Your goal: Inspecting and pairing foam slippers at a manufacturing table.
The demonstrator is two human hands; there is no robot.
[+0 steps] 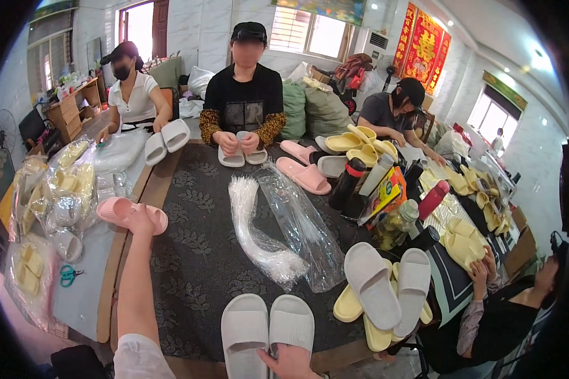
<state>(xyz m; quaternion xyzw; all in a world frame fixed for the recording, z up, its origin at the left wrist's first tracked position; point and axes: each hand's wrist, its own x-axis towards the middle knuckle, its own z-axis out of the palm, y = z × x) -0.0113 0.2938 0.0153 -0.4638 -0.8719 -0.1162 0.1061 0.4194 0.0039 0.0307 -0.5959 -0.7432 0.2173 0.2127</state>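
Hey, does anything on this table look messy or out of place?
Mostly tidy work. The clear bags lie fanned and crumpled across the mat, and one pink slipper lies apart from the pink pair under the left hand.

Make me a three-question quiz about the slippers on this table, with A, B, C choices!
1. Where is the left hand?
A. on the pink slippers at the table's left edge
B. on the scissors
C. on a bottle

2. What colour is the slipper pair nearest the right hand?
A. yellow
B. light grey
C. pink

3. How do the clear bags lie?
A. hung on the wall
B. boxed up
C. loose in bundles mid-table

Answers: 1 A, the outstretched arm ends on the pink slippers. 2 B, both slippers at the near edge are light grey. 3 C, the bundles lie spread on the dark cloth.
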